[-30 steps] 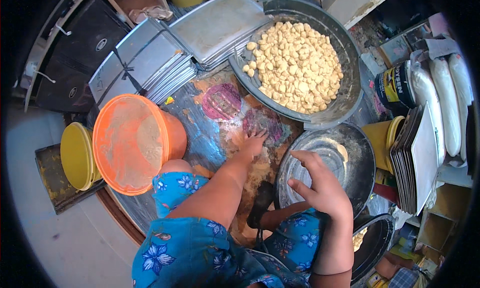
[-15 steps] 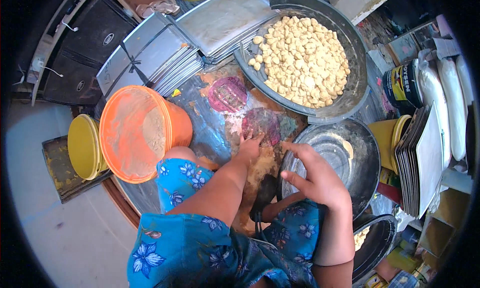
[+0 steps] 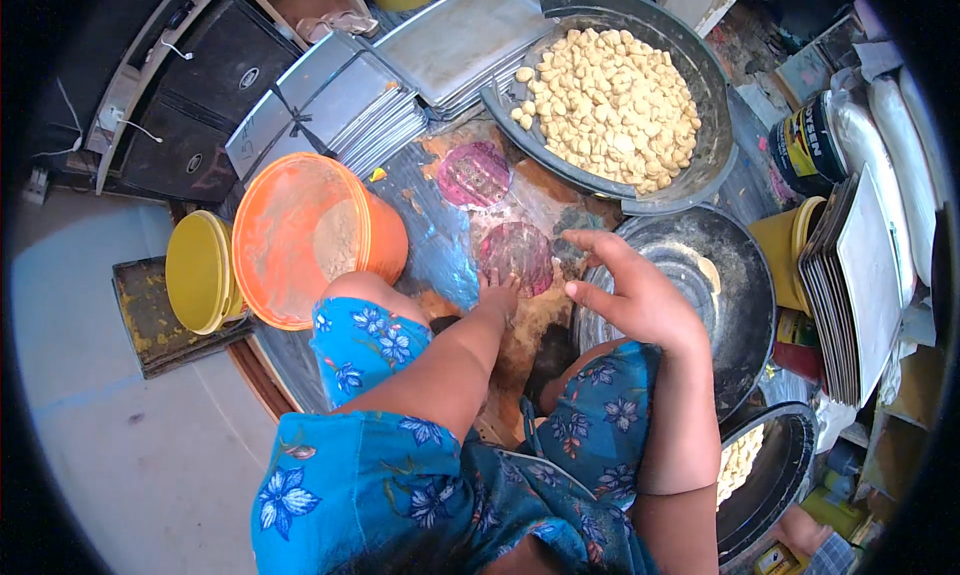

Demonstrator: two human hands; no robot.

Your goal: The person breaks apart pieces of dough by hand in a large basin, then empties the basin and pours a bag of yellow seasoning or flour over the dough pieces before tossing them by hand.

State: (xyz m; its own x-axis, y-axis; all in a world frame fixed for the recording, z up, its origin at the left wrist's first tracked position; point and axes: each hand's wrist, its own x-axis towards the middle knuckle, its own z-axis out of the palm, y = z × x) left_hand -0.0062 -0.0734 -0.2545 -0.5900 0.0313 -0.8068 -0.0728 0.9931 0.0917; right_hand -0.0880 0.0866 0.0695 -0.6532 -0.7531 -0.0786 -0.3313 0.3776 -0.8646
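My left hand (image 3: 497, 297) reaches down to the stained floor, its fingertips at the near edge of a round pink patch (image 3: 515, 258). Its fingers are a little apart, and I see nothing held. A second pink patch (image 3: 473, 174) lies just beyond. Over the left rim of a wide black basin (image 3: 738, 275) hovers my right hand (image 3: 640, 290), thumb and fingers apart, nothing in it. One pale flat piece (image 3: 710, 274) lies inside that basin. Behind it stands a big dark tub (image 3: 715, 95) full of small pale dough-like lumps (image 3: 615, 110).
At left stand an orange bucket (image 3: 385, 240) with brown powder and a yellow bucket (image 3: 203, 272). Metal trays (image 3: 460, 40) are stacked at the back, more trays (image 3: 850, 285) at right. Another black basin (image 3: 790, 475) with pale lumps sits lower right, beside another person's limb (image 3: 803, 530).
The whole view has shifted slightly, so most things sit further right in the picture. My right hand has moved a little away from me. Both hands keep nearly the same pose.
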